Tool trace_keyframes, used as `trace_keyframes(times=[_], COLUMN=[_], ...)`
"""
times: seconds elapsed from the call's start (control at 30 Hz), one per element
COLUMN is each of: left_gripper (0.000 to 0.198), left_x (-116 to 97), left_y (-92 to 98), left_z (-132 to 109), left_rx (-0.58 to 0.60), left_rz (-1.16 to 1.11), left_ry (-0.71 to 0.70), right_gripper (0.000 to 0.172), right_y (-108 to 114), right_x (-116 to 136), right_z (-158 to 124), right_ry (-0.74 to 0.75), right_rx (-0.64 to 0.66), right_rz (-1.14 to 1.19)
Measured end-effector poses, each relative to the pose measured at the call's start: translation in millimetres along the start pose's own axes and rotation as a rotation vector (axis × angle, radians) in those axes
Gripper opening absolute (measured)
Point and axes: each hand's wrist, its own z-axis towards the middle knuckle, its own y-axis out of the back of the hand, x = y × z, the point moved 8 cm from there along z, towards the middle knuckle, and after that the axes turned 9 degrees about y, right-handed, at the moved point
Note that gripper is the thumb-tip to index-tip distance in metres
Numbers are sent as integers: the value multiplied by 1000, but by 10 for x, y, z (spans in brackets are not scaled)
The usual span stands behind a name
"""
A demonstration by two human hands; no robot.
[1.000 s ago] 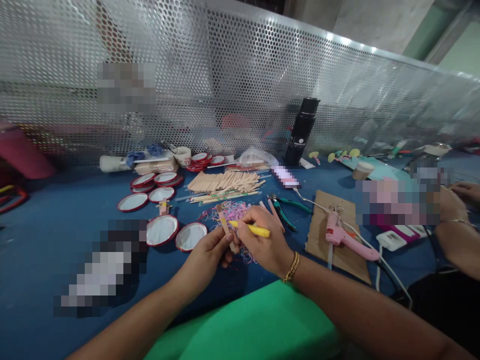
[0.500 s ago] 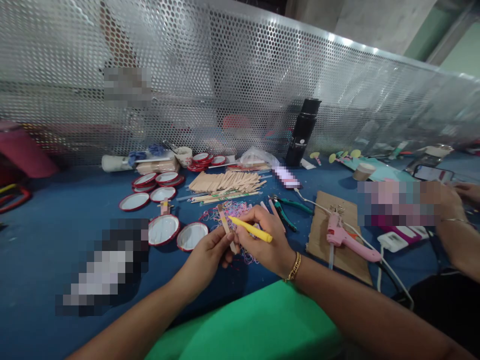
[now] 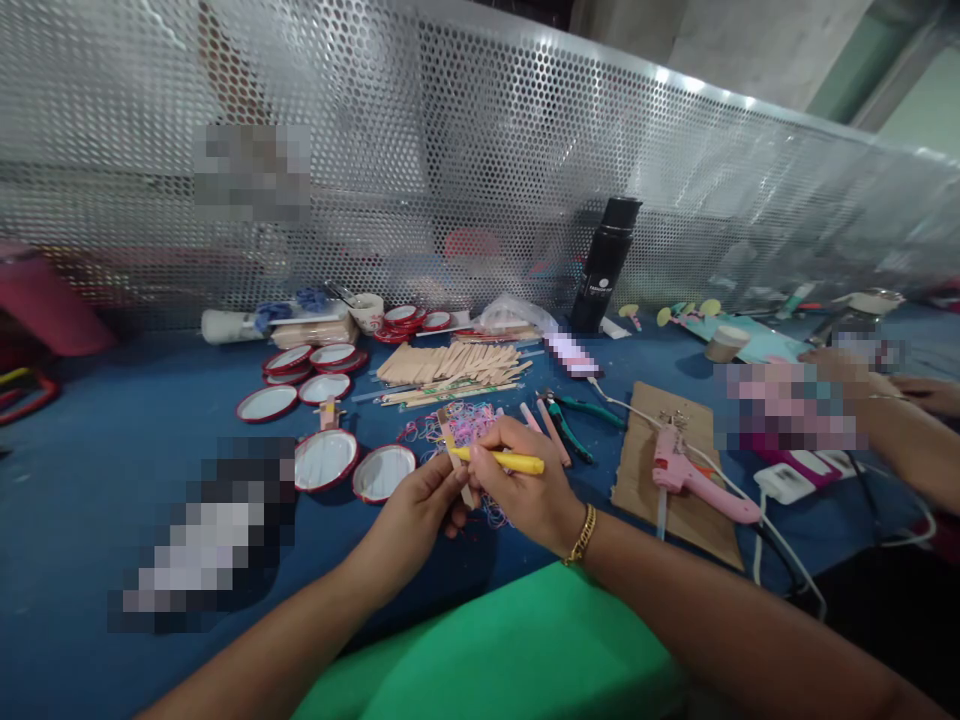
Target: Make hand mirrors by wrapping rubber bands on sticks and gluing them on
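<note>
Between its thumb and fingers, my left hand point(image 3: 431, 492) grips a wooden craft stick point(image 3: 459, 462) that is darker at its upper end. A yellow marker point(image 3: 510, 461) is pinched in my right hand point(image 3: 529, 490), its tip against or just above the stick. A yellowish patch shows on the stick near the tip. Behind my hands lies a tangle of pink, purple and blue elastic bands point(image 3: 469, 420). Farther back is a pile of craft sticks point(image 3: 454, 365). Jar lids point(image 3: 385, 472) with red rims lie left of my hands.
On the right, a pink glue gun point(image 3: 679, 470) rests on cardboard point(image 3: 634, 480), its cable trailing. Green-handled pliers point(image 3: 570, 425) lie beside pink strips point(image 3: 555, 435). A black bottle point(image 3: 604, 265) stands at the perforated metal screen point(image 3: 495, 130). A co-worker's arm point(image 3: 907, 430) reaches in from the right.
My right hand has brought the marker tip slightly down and left along the stick, and the marker lies flatter. My left hand stays put. The co-worker's arm has shifted at the right.
</note>
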Motion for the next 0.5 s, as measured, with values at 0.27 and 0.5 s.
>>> trace_keyframes(times=[0.27,0.5], left_gripper=[31,32], left_x=[4,-6], left_y=[12,-2], left_z=[1,11], left_rx=[-3,12], left_rz=[15,10], left_ry=[3,-4], right_gripper=[18,19], right_y=[2,135], right_x=[-21,-38], right_z=[16,29], right_ry=[-11,13], right_rx=[5,-123], right_rz=[6,-106])
